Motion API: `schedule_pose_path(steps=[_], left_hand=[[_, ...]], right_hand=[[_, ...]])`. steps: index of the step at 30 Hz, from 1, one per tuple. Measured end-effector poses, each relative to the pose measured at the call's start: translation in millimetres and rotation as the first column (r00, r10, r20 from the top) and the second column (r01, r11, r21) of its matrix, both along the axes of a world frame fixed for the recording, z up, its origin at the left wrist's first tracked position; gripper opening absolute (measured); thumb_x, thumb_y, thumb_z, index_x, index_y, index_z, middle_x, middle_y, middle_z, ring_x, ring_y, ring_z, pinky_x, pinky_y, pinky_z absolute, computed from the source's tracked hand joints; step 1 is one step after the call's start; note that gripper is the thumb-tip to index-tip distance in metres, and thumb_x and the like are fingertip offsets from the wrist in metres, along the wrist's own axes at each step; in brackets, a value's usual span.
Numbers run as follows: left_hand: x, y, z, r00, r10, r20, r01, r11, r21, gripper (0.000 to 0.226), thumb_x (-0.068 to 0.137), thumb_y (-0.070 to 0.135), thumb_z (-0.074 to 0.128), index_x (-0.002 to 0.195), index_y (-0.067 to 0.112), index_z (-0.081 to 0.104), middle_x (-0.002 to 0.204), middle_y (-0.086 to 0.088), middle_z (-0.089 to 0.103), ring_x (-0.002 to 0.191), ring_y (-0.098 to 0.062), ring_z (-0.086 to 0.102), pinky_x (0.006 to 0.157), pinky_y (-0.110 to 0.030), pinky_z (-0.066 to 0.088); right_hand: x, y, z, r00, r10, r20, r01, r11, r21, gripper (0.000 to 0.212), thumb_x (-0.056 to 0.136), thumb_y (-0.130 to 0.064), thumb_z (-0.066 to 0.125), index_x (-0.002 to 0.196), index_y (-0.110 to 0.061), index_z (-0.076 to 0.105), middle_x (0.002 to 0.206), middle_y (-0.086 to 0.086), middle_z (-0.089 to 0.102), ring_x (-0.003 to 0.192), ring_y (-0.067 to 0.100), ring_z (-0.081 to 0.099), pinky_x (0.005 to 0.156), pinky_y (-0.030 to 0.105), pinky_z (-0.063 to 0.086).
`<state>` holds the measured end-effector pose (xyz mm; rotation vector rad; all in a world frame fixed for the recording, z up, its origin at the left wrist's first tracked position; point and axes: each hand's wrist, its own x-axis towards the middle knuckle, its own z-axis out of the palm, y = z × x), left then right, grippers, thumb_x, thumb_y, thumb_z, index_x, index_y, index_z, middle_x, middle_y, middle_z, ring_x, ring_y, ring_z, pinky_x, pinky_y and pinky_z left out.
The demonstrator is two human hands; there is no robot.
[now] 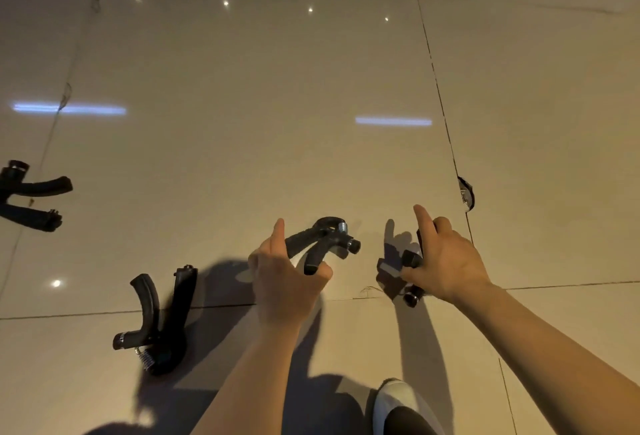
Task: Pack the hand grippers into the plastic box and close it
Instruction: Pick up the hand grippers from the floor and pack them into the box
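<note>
Several black hand grippers show on a glossy tiled floor. My left hand (pixel 285 277) holds one hand gripper (pixel 325 240) by its handles, index finger pointing up, the spring and knob sticking out to the right. My right hand (pixel 441 261) grips a second hand gripper (pixel 410 277), mostly hidden behind the fingers, with its knob showing below the thumb. A third hand gripper (pixel 159 323) lies on the floor at lower left, handles pointing away. A fourth hand gripper (pixel 29 197) lies at the far left edge. No plastic box is in view.
The beige floor tiles (pixel 242 105) reflect ceiling lights. Dark grout lines cross the floor, with chipped spots at the tile corners (pixel 465 193). A white shoe (pixel 398 407) shows at the bottom, just right of my left forearm.
</note>
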<state>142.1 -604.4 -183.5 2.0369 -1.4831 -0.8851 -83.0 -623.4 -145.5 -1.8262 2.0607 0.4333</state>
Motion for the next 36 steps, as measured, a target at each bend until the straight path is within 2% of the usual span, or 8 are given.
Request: schedule_pose_path(steps=[2, 6, 14, 20, 25, 29, 31, 36], left_hand=[[-4.7, -1.2, 7.2, 0.999, -0.048, 0.01, 0.048, 0.994, -0.095, 0.08, 0.061, 0.04, 0.062, 0.128, -0.001, 0.051, 0.096, -0.012, 0.064, 0.089, -0.03, 0.06, 0.084, -0.039, 0.046], [-8.3, 0.9, 47.2, 0.983, -0.178, 0.037, 0.18, 0.982, -0.059, 0.084, 0.071, 0.051, 0.063, 0.143, 0.021, 0.033, 0.131, -0.002, 0.049, 0.121, -0.022, 0.037, 0.1, -0.036, 0.038], [5.2, 72.2, 152.5, 0.989, -0.119, 0.088, 0.144, 0.914, -0.38, 0.081, 0.071, 0.045, 0.069, 0.141, 0.026, 0.032, 0.131, 0.001, 0.044, 0.12, -0.016, 0.033, 0.092, -0.022, 0.025], [-17.6, 188.4, 241.6, 0.94, -0.201, 0.275, 0.327, 0.759, -0.563, 0.079, 0.07, 0.045, 0.072, 0.138, 0.022, 0.039, 0.126, 0.001, 0.049, 0.116, -0.017, 0.038, 0.088, -0.02, 0.028], [-30.4, 322.4, 315.0, 0.919, -0.16, 0.361, 0.377, 0.626, -0.682, 0.072, 0.069, 0.042, 0.073, 0.13, 0.014, 0.048, 0.12, -0.006, 0.053, 0.111, -0.024, 0.045, 0.087, -0.022, 0.031], [-8.3, 449.7, 335.0, 0.939, -0.074, 0.336, 0.308, 0.616, -0.725, 0.072, 0.068, 0.056, 0.06, 0.125, 0.013, 0.051, 0.116, -0.008, 0.058, 0.107, -0.026, 0.053, 0.087, -0.023, 0.033], [-8.3, 502.3, 342.9, 0.961, -0.035, 0.274, 0.229, 0.655, -0.72, 0.074, 0.066, 0.053, 0.07, 0.125, 0.012, 0.051, 0.114, -0.008, 0.059, 0.106, -0.026, 0.052, 0.084, -0.027, 0.037], [-26.1, 587.5, 372.3, 0.9, -0.091, 0.427, 0.39, 0.609, -0.691, 0.074, 0.065, 0.048, 0.072, 0.127, 0.013, 0.05, 0.108, -0.006, 0.058, 0.099, -0.023, 0.051, 0.08, -0.03, 0.044]], right_hand=[[7.1, -3.7, 21.9, 1.0, 0.011, 0.001, -0.01, 0.997, -0.073, 0.102, 0.069, -0.053, 0.07, 0.145, -0.018, 0.012, 0.12, 0.01, 0.048, 0.098, 0.028, 0.051, 0.075, 0.033, 0.045], [20.8, -3.4, 63.6, 0.995, 0.007, 0.099, 0.02, 0.963, -0.269, 0.097, 0.065, -0.043, 0.075, 0.143, -0.022, 0.021, 0.118, 0.01, 0.048, 0.104, 0.028, 0.047, 0.08, 0.036, 0.046], [23.1, 85.2, 155.2, 0.946, 0.029, 0.322, 0.142, 0.858, -0.494, 0.094, 0.063, -0.031, 0.077, 0.141, -0.03, 0.024, 0.112, 0.003, 0.047, 0.1, 0.023, 0.047, 0.073, 0.032, 0.04], [15.6, 219.4, 237.6, 0.899, 0.136, 0.417, 0.162, 0.781, -0.603, 0.09, 0.066, -0.029, 0.08, 0.141, -0.025, 0.03, 0.129, 0.002, 0.048, 0.115, 0.02, 0.046, 0.08, 0.027, 0.038], [0.4, 348.5, 298.8, 0.88, 0.219, 0.421, 0.151, 0.712, -0.685, 0.088, 0.066, -0.033, 0.081, 0.139, -0.024, 0.031, 0.13, 0.002, 0.049, 0.112, 0.019, 0.049, 0.079, 0.027, 0.04], [-6.8, 452.1, 333.1, 0.841, 0.288, 0.458, 0.137, 0.706, -0.695, 0.087, 0.068, -0.034, 0.081, 0.139, -0.024, 0.031, 0.128, 0.005, 0.051, 0.106, 0.018, 0.049, 0.078, 0.027, 0.04], [-7.4, 495.3, 343.3, 0.826, 0.319, 0.465, 0.115, 0.711, -0.693, 0.087, 0.067, -0.036, 0.081, 0.138, -0.024, 0.032, 0.128, 0.006, 0.051, 0.106, 0.018, 0.048, 0.079, 0.027, 0.041], [-2.3, 570.0, 362.0, 0.801, 0.394, 0.45, 0.052, 0.704, -0.708, 0.086, 0.066, -0.039, 0.081, 0.136, -0.024, 0.033, 0.127, 0.006, 0.053, 0.103, 0.018, 0.049, 0.078, 0.028, 0.042]])
